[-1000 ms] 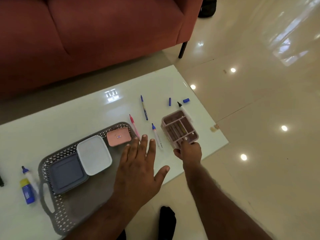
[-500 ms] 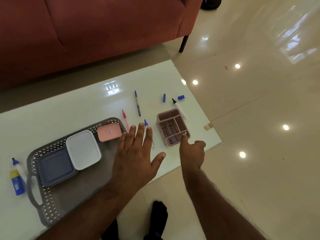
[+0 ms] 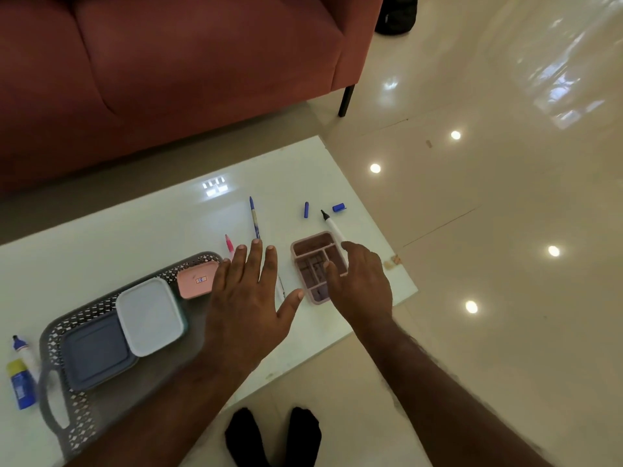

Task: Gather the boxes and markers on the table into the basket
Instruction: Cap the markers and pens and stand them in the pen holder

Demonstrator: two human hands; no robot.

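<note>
A grey perforated basket lies on the left of the white table. It holds a blue-grey box, a white box and a small pink box. My left hand is spread flat over the basket's right end. It partly covers a white marker. My right hand hovers over a pink divided box with loosely spread fingers and grips nothing. A pink marker, a blue pen and an uncapped white marker lie beyond.
Two blue caps lie near the table's far right edge. Left of the basket lie a blue-capped marker and a blue bottle with a yellow cap. A red sofa stands behind. My feet are below the table's near edge.
My right hand let go of the pink divided box's near edge, drew back, and now reaches over the box from its right side. My left hand stays spread flat.
</note>
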